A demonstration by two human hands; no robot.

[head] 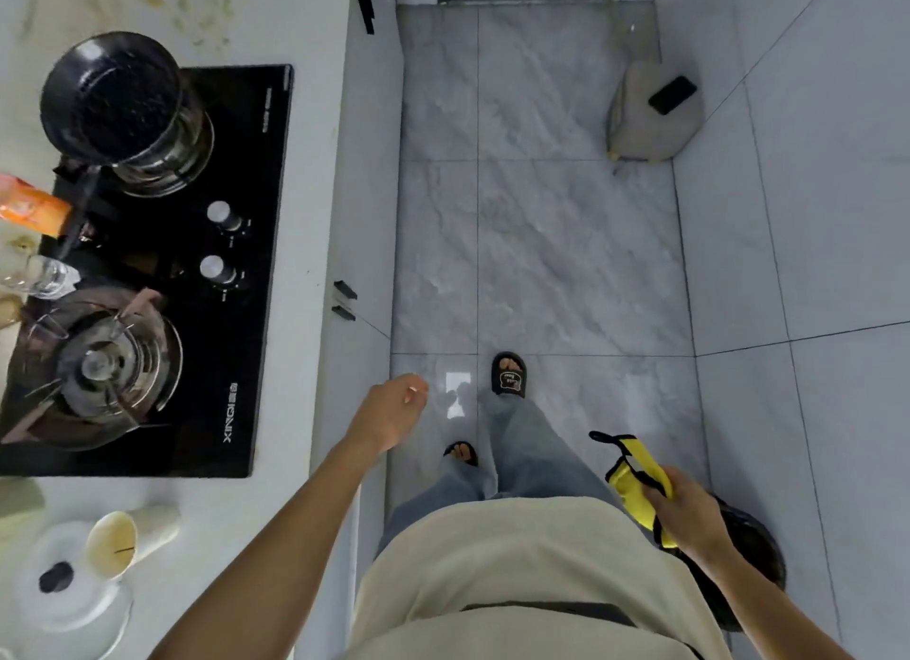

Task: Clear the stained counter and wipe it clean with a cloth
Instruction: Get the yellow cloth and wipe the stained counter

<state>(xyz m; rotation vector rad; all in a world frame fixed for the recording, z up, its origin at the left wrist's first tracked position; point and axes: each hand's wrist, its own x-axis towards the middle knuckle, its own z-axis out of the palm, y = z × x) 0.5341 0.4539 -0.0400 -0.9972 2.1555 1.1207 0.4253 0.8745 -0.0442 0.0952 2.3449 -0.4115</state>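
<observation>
My white stained counter (315, 177) is crowded: the black glass cooktop (246, 275) fills its middle, a dark pot (118, 103) on the far burner. On the near stretch a tipped cream paper cup (129, 536) and a clear round lid (74, 585) block passage. The grey tiled floor (541, 241) beside the counter lies open ahead.

Glossy black glass hob (256, 246) set in a smooth, stained white bench (315, 118); shiny metal pot (123, 113); soft yellow cloth (640, 477); marbled grey floor tiles (541, 216), lightly polished.
</observation>
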